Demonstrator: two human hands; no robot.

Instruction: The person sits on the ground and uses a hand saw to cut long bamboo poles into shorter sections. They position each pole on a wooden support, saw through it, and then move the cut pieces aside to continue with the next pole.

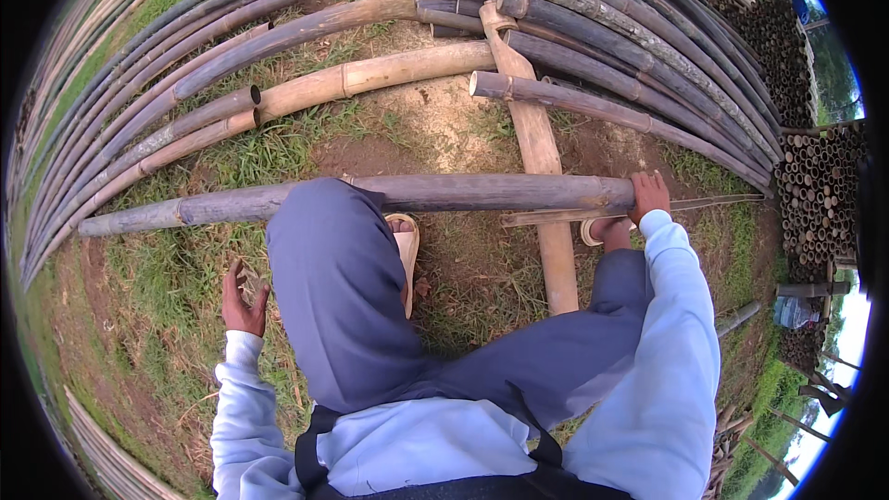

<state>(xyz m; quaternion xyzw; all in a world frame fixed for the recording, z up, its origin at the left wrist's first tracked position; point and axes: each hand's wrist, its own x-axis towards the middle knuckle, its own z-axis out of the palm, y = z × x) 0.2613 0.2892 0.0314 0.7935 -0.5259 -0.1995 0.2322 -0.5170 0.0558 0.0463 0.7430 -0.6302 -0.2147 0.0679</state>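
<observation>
A dark purplish-brown bamboo pole [500, 192] lies crosswise in front of me, running from the far left to my right hand. My right hand [650, 194] is closed over its right end. Part of the pole is hidden behind my raised left knee. Beneath the pole, near its right end, passes a pale tan bamboo log [534, 134] that runs away from me. A thin light bamboo strip [532, 218] lies just on the near side of the pole. My left hand [244, 301] hangs over the grass beside my left knee, fingers apart, holding nothing.
Several dark bamboo poles [639, 37] are piled at the far right, their cut ends facing left. More long poles [213, 65] lie along the far left. Stacks of short cut bamboo [820, 187] stand at the right edge. A sandal [404, 264] shows on my foot.
</observation>
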